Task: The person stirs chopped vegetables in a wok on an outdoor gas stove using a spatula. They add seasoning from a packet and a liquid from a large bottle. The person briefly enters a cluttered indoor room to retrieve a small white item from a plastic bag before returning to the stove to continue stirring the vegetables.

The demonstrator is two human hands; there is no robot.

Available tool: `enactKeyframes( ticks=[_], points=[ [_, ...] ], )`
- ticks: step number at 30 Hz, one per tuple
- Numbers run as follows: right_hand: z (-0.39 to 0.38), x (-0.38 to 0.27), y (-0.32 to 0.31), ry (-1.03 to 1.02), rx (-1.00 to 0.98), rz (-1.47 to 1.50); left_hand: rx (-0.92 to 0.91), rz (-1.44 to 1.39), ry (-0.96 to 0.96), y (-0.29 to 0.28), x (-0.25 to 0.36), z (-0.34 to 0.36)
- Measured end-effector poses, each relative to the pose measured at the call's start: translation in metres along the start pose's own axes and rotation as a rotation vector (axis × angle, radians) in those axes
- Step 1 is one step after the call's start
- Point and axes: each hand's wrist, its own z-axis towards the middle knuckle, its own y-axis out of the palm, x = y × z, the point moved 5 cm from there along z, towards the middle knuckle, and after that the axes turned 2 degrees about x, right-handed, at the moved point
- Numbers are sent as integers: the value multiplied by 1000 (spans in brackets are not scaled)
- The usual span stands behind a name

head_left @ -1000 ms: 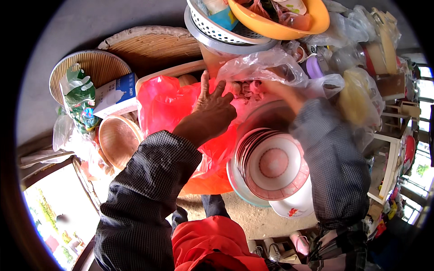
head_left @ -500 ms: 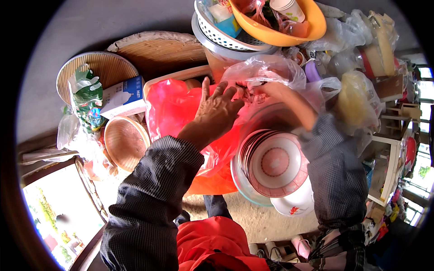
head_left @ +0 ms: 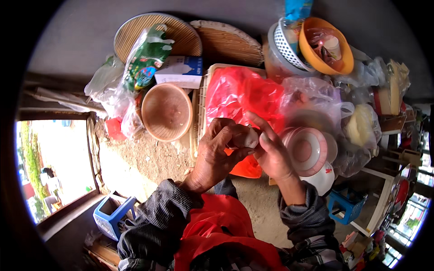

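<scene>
Pinched whitish lump (head_left: 247,137) in L hand (head_left: 213,151), prob. worked it w/ R hand (head_left: 274,158) beside grip (R hold unclear), seemingly needed steadiness.

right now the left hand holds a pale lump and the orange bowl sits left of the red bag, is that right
No, the orange bowl sits right of the red bag, as the head view shows; the left hand does hold a pale lump.
</scene>
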Motion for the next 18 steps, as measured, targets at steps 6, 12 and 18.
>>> enactKeyframes(
  ticks=[6,12,18],
  points=[
    [-13,120,123,-59,34,-39,219,-671,-396,-126,-35,-123],
    [-29,213,236,-77,-71,-442,387,-788,-517,-237,-34,-246],
    [-46,291,335,-89,-213,-781,525,-855,-478,-325,-31,-333]
  ],
)
